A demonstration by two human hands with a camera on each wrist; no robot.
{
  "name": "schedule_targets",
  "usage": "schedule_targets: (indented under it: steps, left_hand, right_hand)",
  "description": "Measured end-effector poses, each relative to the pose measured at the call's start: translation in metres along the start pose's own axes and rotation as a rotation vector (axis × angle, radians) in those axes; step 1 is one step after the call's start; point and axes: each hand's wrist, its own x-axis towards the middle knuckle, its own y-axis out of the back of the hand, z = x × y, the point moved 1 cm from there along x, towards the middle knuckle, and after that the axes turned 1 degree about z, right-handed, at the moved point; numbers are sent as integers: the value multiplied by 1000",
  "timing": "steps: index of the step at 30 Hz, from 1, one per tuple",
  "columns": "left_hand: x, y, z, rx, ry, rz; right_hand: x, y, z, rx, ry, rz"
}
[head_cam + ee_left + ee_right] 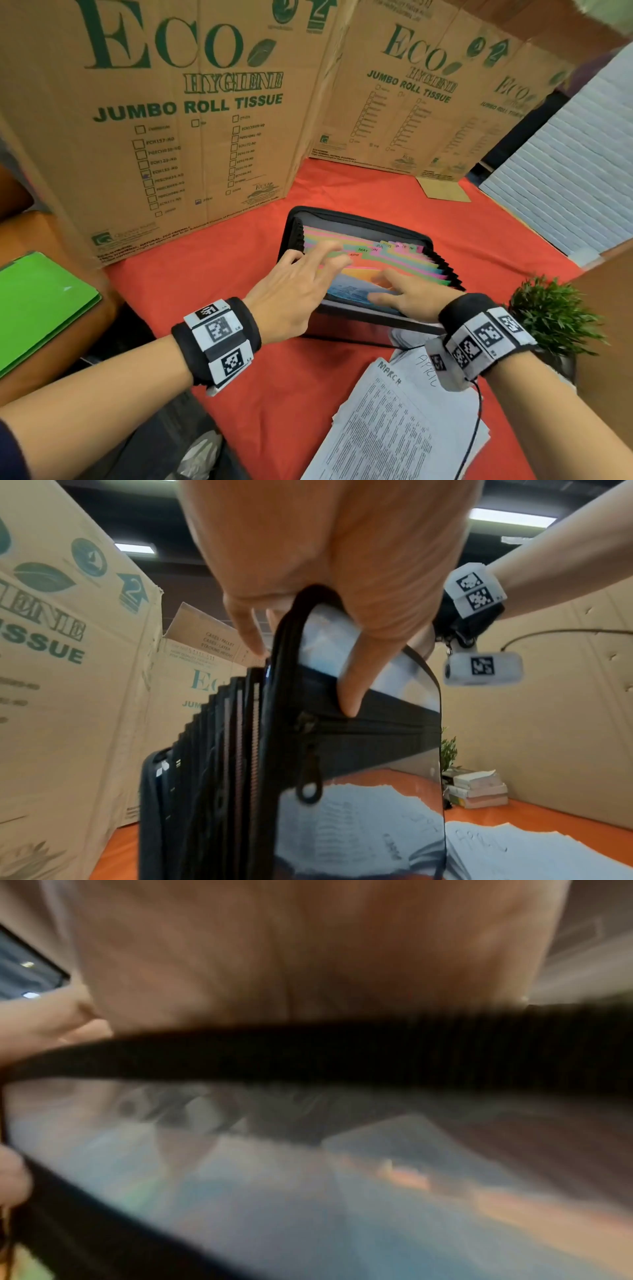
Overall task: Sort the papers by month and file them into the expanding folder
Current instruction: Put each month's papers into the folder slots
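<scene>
**Inspector:** Start at the fingers. In the head view, centre of frame, the left hand [291, 291] has its fingers straight and spread, tips on the coloured tab dividers [359, 251]. The left wrist view shows the thumb hooked over the near zip rim, the other fingers inside.

**Clerk:** And the other hand?

**Inspector:** The right hand [407, 294] lies with fingers straight and together, flat on the front pocket, just right of the left. Its wrist view is too blurred to confirm anything more. Neither hand holds a sheet.

**Clerk:** Where is the work itself?

**Inspector:** The expanding folder [356, 329] stands open on the red tablecloth [274, 411], centre frame. The papers [394, 421] lie loose at lower right, one headed MARCH on top, another headed APRIL under it, the far edge touching the folder's base.

**Clerk:** Risks?

**Inspector:** In my judgement, three. Tabs are crowded and partly hidden by fingers, so a wrong pocket could be parted. Downward pressure on the front could tip or collapse the accordion. The right wrist cable [472, 428] trails over the stack and could drag sheets out of order
</scene>
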Motion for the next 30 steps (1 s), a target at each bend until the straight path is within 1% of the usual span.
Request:
schedule_targets:
  steps: [1,4,6,8,11,13,15,18,20,24,27,30]
  left_hand:
    - [2,0,2,27,14,-1]
    - [7,-3,9,100,63,20]
    - [9,-6,11,128,87,44]
    - [10,-8,12,177,83,47]
    - [8,-9,13,251,56,-3]
    - [8,-11,15,288,76,-21]
    - [10,-11,17,292,115,-11]
    - [12,-9,19,239,168,60]
    - [13,-8,18,209,133,78]
    - [12,-8,13,215,44,44]
    - [13,-10,13,266,17,34]
    - [14,-10,12,238,10,22]
  right_hand:
    - [-1,-3,-1,85,4,39]
    - [-8,-9,1,255,67,267]
    - [-14,-10,7,294,119,388]
    - [-19,-13,16,282,150,461]
    - [-25,-15,23,217,146,469]
    - [-29,-16,24,196,139,472]
    - [-32,-16,25,192,161,498]
    - [-32,-18,24,159,180,531]
    - [-30,-19,26,149,164,541]
    - [-26,-20,29,97,198,534]
    - [-29,-19,27,164,195,467]
    - [-32,-20,27,219,172,437]
